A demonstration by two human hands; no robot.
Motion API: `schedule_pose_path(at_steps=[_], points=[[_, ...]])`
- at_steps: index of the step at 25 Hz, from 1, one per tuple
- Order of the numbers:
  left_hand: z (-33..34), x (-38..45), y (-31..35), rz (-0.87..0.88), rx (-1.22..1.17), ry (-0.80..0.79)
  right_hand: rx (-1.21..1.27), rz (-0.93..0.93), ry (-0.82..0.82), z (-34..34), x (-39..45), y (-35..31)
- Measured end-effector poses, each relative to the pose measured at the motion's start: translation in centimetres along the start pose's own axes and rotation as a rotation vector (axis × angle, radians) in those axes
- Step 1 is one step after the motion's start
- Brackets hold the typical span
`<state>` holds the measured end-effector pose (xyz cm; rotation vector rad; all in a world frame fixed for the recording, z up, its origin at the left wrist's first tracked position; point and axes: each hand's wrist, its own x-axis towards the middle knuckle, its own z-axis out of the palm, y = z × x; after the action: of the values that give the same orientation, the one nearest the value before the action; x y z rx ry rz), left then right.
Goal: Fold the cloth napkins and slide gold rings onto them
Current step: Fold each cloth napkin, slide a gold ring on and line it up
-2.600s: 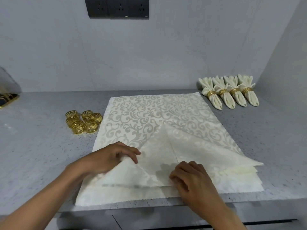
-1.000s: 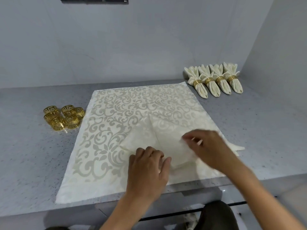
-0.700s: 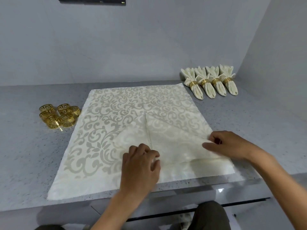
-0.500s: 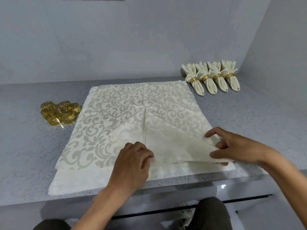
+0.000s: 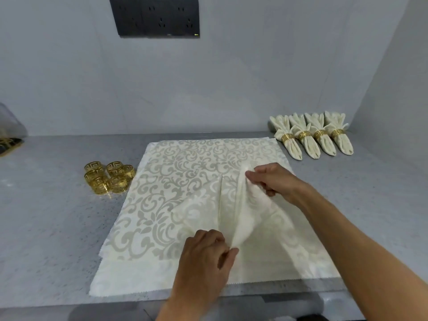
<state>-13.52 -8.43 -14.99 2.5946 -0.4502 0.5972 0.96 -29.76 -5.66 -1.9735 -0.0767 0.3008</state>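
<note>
A cream damask napkin (image 5: 180,181) lies spread on the grey counter, on top of other flat napkins. Its near corners are folded in toward a centre crease. My right hand (image 5: 275,181) pinches the right flap's corner and holds it lifted over the middle of the cloth. My left hand (image 5: 203,258) rests at the near edge, its fingers curled on the flap's lower end. Several loose gold rings (image 5: 108,177) sit in a cluster left of the napkin.
Several finished napkins with gold rings (image 5: 312,135) lie in a row at the back right, near the side wall. A black socket panel (image 5: 155,17) is on the back wall. A dark object (image 5: 9,144) shows at the far left edge. The counter's front edge (image 5: 254,295) runs just under my left hand.
My right hand has lifted the right flap's corner from the near right edge up and leftward toward the centre. My left hand stayed at the near edge. The camera tilted up.
</note>
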Motion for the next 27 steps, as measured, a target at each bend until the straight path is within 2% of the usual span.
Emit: schedule_pose_path(at_steps=[5,7,10,14,16,19,22,25,27], points=[[0.1,-0.2,-0.2,0.026,-0.008,0.059,-0.314,-0.089,0.089,5.4,4.6,1.1],[-0.2,-0.1,0.0,0.013,-0.006,0.059,-0.406,-0.125,0.152,6.1,5.4,1.4],[0.2,-0.4,-0.1,0.091,0.043,0.041,-0.61,-0.202,0.214,7.0,5.4,2.0],[0.3,-0.4,-0.1,0.082,0.056,0.023,-0.781,-0.369,0.318,7.9,5.6,2.8],[0.3,-0.4,-0.1,0.074,0.038,0.018,-0.869,-0.392,0.354,8.4,6.0,2.8],[0.4,-0.3,-0.2,0.076,0.029,0.019,-0.889,-0.343,0.353,8.7,7.0,2.5],[0.3,-0.3,-0.1,0.074,0.029,0.011,-0.653,-0.287,0.329,7.3,6.4,1.5],[0.2,-0.3,0.0,0.066,0.033,-0.004,-0.656,-0.412,0.403,5.5,3.7,1.8],[0.1,-0.3,0.0,0.054,0.031,-0.032,-0.73,-0.387,0.274,5.9,1.4,2.5]])
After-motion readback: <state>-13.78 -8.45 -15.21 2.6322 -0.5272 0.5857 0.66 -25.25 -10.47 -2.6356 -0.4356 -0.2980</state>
